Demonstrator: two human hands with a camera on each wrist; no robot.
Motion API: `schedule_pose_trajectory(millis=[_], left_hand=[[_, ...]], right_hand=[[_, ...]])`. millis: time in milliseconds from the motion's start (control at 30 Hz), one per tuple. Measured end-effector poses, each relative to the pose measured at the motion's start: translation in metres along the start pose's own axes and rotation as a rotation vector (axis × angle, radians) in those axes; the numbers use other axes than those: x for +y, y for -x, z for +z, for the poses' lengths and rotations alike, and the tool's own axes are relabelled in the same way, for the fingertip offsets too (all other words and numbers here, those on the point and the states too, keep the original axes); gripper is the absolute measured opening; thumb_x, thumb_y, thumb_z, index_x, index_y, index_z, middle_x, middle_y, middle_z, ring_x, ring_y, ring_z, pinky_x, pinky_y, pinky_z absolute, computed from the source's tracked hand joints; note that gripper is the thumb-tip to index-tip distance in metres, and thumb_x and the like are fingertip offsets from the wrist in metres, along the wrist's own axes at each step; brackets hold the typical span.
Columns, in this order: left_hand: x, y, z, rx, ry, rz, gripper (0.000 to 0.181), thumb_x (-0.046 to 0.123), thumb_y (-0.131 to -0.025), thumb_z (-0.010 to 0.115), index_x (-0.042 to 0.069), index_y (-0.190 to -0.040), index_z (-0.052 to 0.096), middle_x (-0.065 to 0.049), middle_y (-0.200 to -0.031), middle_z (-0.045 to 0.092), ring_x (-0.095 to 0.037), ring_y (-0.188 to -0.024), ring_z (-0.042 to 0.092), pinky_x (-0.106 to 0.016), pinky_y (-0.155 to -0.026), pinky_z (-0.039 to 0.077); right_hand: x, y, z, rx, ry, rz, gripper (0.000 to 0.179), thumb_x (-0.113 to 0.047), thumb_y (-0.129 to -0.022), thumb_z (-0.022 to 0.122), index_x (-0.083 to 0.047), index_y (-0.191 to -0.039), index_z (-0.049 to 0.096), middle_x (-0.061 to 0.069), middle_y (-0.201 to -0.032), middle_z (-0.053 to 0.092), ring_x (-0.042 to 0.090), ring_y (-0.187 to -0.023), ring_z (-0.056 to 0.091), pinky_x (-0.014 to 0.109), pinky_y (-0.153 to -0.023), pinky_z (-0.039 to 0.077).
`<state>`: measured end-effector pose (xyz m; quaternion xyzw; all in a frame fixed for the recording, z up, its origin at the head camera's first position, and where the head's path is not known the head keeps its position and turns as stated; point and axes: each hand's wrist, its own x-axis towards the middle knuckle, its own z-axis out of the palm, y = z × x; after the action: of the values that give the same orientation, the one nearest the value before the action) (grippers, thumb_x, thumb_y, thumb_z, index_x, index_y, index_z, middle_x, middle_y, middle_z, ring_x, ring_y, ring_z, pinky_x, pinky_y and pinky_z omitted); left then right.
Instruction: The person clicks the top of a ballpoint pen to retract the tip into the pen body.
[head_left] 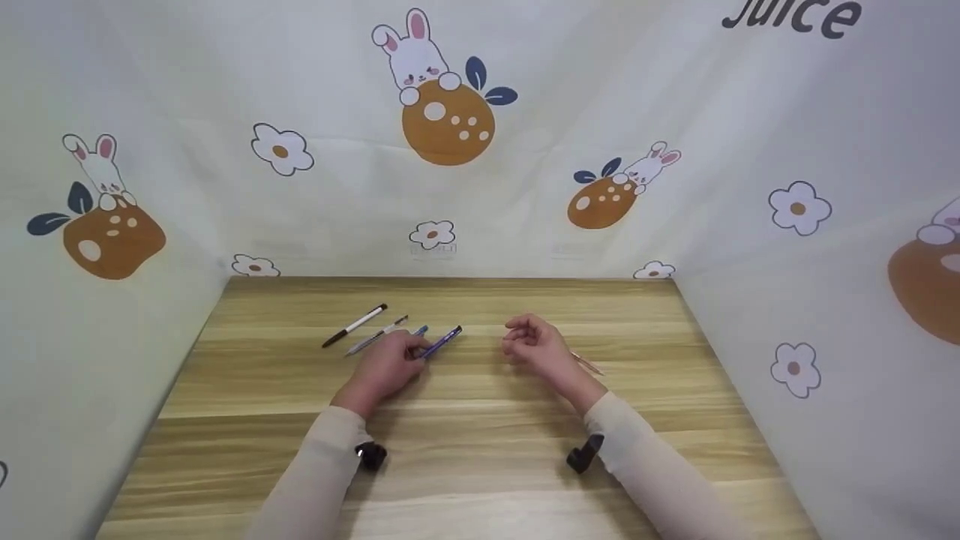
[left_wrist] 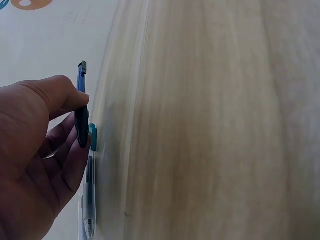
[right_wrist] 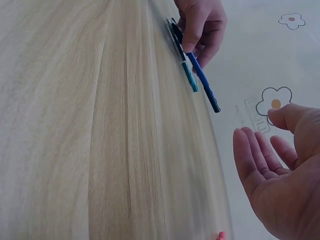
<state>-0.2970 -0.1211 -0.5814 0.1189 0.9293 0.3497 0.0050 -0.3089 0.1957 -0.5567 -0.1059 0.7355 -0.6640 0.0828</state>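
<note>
My left hand [head_left: 388, 364] pinches a blue pen [head_left: 444, 341] between thumb and fingers, its dark end pointing away to the right. In the left wrist view the blue pen [left_wrist: 82, 80] stands nearly upright in the picture. Close beside the held pen is a clear pen with a teal end [right_wrist: 191, 80], partly hidden by the left hand in the head view. My right hand [head_left: 541, 349] is above the table to the right, fingers loosely bent. Nothing lies between its thumb and fingers in the right wrist view.
Left of the left hand lie a white pen with dark ends [head_left: 355, 325] and a clear grey pen [head_left: 375, 337]. A thin pink pen [head_left: 588, 364] lies just right of the right hand, partly behind it. Patterned cloth [head_left: 345, 202] surrounds the wooden table [head_left: 465, 450].
</note>
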Motion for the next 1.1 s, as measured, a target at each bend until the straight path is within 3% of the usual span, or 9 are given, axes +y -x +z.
schedule_pose_trajectory(millis=[233, 367, 567, 867, 1100], left_hand=[[-0.0039, -0.0026, -0.0014, -0.016, -0.046, 0.027, 0.03, 0.009, -0.093, 0.082, 0.014, -0.123, 0.084, 0.001, -0.097, 0.067, -0.018, -0.087, 0.061, -0.042, -0.083, 0.055], [-0.0055, -0.005, -0.0018, -0.019, -0.093, 0.047, 0.027, 0.01, -0.095, 0.08, 0.014, -0.122, 0.085, 0.002, -0.095, 0.068, -0.018, -0.086, 0.06, -0.044, -0.083, 0.055], [-0.008, -0.0066, -0.0008, -0.036, -0.114, 0.057, 0.023, 0.011, -0.097, 0.081, 0.013, -0.12, 0.085, 0.001, -0.097, 0.07, -0.018, -0.089, 0.062, -0.045, -0.087, 0.056], [-0.005, -0.0064, 0.0, -0.046, -0.182, 0.056, 0.024, 0.012, -0.096, 0.084, 0.014, -0.12, 0.086, -0.001, -0.101, 0.073, -0.022, -0.096, 0.068, -0.047, -0.091, 0.058], [-0.0025, -0.0061, -0.0005, -0.046, -0.226, 0.05, 0.023, 0.015, -0.096, 0.084, 0.015, -0.119, 0.086, -0.001, -0.102, 0.074, -0.023, -0.096, 0.069, -0.047, -0.092, 0.058]], right_hand=[[-0.0008, 0.0023, -0.0004, 0.002, 0.007, 0.017, 0.03, 0.006, -0.101, 0.07, 0.007, -0.131, 0.064, 0.025, -0.118, 0.07, 0.029, -0.101, 0.076, 0.042, -0.086, 0.067], [-0.0011, 0.0029, 0.0002, 0.012, 0.008, 0.025, 0.03, 0.007, -0.101, 0.071, 0.006, -0.13, 0.065, 0.027, -0.12, 0.07, 0.025, -0.096, 0.076, 0.039, -0.082, 0.067], [0.0017, 0.0016, -0.0002, 0.028, 0.003, 0.022, 0.03, 0.006, -0.099, 0.074, 0.006, -0.128, 0.066, 0.027, -0.118, 0.071, 0.021, -0.091, 0.075, 0.032, -0.076, 0.066], [-0.002, 0.003, -0.0012, 0.035, -0.01, 0.007, 0.03, 0.004, -0.099, 0.076, 0.005, -0.127, 0.066, 0.016, -0.11, 0.072, 0.02, -0.092, 0.076, 0.032, -0.076, 0.065], [0.0009, 0.0019, -0.001, 0.031, -0.007, 0.006, 0.029, 0.007, -0.1, 0.074, 0.007, -0.128, 0.065, 0.023, -0.113, 0.071, 0.019, -0.091, 0.075, 0.03, -0.075, 0.064]])
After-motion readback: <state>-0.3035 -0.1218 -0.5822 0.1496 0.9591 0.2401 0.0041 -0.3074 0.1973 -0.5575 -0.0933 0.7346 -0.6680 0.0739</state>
